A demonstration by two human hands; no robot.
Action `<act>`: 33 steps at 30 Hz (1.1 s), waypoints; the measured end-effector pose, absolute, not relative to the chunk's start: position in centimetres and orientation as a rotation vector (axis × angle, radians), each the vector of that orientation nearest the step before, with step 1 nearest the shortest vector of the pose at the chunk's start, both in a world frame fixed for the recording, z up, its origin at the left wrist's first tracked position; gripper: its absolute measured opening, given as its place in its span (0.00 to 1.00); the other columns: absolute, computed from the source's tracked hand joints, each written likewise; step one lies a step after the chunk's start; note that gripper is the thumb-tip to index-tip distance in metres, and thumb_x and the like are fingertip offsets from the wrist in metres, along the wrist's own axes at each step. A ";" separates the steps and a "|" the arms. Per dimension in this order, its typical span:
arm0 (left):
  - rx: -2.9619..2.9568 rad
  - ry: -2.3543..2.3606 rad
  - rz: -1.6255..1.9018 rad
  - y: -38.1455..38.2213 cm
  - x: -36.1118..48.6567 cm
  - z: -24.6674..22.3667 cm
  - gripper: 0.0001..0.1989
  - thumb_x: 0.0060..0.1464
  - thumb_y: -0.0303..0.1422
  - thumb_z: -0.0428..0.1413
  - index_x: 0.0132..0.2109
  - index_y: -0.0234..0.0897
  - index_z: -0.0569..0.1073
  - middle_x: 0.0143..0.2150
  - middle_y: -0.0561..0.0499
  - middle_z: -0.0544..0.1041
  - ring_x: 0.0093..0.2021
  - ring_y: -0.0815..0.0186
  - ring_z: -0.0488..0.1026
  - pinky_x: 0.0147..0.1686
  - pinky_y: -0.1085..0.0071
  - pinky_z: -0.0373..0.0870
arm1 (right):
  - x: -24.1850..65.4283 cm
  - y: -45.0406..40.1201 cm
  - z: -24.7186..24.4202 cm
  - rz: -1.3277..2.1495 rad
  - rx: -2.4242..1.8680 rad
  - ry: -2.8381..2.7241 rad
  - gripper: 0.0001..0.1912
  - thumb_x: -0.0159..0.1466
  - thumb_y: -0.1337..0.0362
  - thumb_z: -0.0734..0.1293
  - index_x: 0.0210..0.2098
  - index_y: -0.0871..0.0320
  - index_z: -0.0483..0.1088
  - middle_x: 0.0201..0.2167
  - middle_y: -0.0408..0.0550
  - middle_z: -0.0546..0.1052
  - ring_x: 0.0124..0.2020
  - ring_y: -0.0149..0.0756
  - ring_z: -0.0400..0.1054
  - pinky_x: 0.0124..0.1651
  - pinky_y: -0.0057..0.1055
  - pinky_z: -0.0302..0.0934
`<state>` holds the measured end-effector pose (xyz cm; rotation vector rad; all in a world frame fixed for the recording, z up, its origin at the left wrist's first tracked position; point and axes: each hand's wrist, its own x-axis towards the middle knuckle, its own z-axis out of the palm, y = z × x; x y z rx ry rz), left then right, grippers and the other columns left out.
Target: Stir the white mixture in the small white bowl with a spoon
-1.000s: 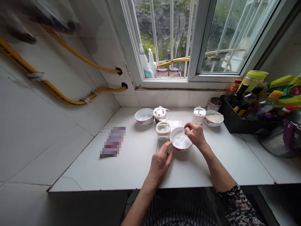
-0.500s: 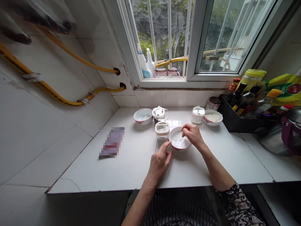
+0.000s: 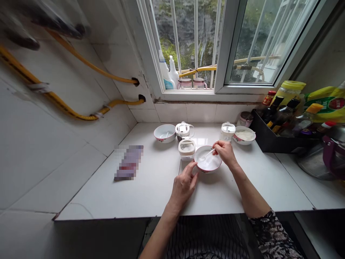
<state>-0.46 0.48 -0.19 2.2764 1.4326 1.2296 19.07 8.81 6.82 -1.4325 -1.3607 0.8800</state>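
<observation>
A white bowl with a red rim [image 3: 208,169] stands on the counter in front of me, with white powdery or granular contents. My right hand [image 3: 225,154] pinches the handle of a small white spoon [image 3: 207,155], whose head is down in the bowl. At the bowl's left side, my left hand [image 3: 184,184] grips its rim between fingertips. Just behind that hand is a lidded white seasoning jar [image 3: 187,151], close beside the bowl. Another lidded jar [image 3: 182,130] with dark contents stands behind it, next to a second bowl [image 3: 164,136] holding a spoon.
At the back right are a third lidded jar [image 3: 227,132] and a bowl of pale contents [image 3: 244,140]. A black box of bottles [image 3: 266,139] and a pot with a purple handle [image 3: 330,154] stand farther right. A blurred purple packet [image 3: 129,163] lies on the left.
My right hand has shifted slightly right, drawing the spoon handle with it, and more of the spoon shows. The left hand stays at the bowl's rim.
</observation>
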 end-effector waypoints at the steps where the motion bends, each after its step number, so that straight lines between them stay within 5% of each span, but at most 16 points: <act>1: 2.280 1.432 1.233 0.5 -0.4 -0.2 0.20 0.60 0.24 0.54 0.58 0.41 0.66 0.46 0.49 0.80 0.28 0.70 0.77 0.33 0.74 0.74 | 19.1 8.9 6.8 0.898 -1.410 -1.341 0.09 0.47 0.61 0.60 0.20 0.56 0.70 0.12 0.42 0.71 0.20 0.33 0.64 0.29 0.29 0.59; 10: 2.272 1.419 1.239 0.5 -0.5 -0.1 0.21 0.59 0.24 0.53 0.58 0.41 0.66 0.49 0.48 0.80 0.27 0.71 0.77 0.32 0.75 0.74 | 19.5 9.4 6.8 1.034 -1.300 -1.216 0.08 0.45 0.62 0.61 0.19 0.57 0.70 0.11 0.41 0.70 0.18 0.30 0.61 0.26 0.28 0.58; 18: 2.223 1.422 1.214 0.5 -0.3 -0.3 0.19 0.60 0.25 0.52 0.57 0.41 0.66 0.54 0.45 0.78 0.27 0.71 0.76 0.32 0.72 0.75 | 18.1 9.4 6.9 0.979 -1.195 -1.134 0.07 0.51 0.62 0.63 0.28 0.58 0.71 0.19 0.45 0.76 0.25 0.34 0.72 0.33 0.31 0.65; 24: 2.213 1.409 1.219 0.5 -0.4 -0.2 0.20 0.60 0.25 0.53 0.58 0.41 0.66 0.54 0.45 0.78 0.28 0.70 0.77 0.35 0.71 0.76 | 15.4 8.2 6.6 0.559 -1.086 -1.486 0.09 0.65 0.62 0.60 0.38 0.57 0.71 0.32 0.50 0.80 0.35 0.39 0.76 0.45 0.38 0.66; 28: 2.230 1.413 1.227 0.5 -0.4 -0.1 0.20 0.60 0.24 0.52 0.58 0.41 0.66 0.53 0.46 0.79 0.29 0.70 0.77 0.34 0.72 0.76 | 14.8 7.5 6.8 0.098 -0.992 -1.877 0.10 0.67 0.69 0.58 0.38 0.55 0.71 0.32 0.49 0.81 0.35 0.39 0.73 0.54 0.42 0.58; 33: 2.240 1.406 1.237 0.5 -0.3 -0.2 0.20 0.60 0.25 0.52 0.58 0.41 0.66 0.52 0.46 0.79 0.28 0.70 0.77 0.34 0.72 0.76 | 16.5 7.4 7.4 -0.011 -1.055 -1.755 0.09 0.66 0.67 0.59 0.36 0.55 0.71 0.28 0.45 0.80 0.31 0.38 0.72 0.53 0.41 0.57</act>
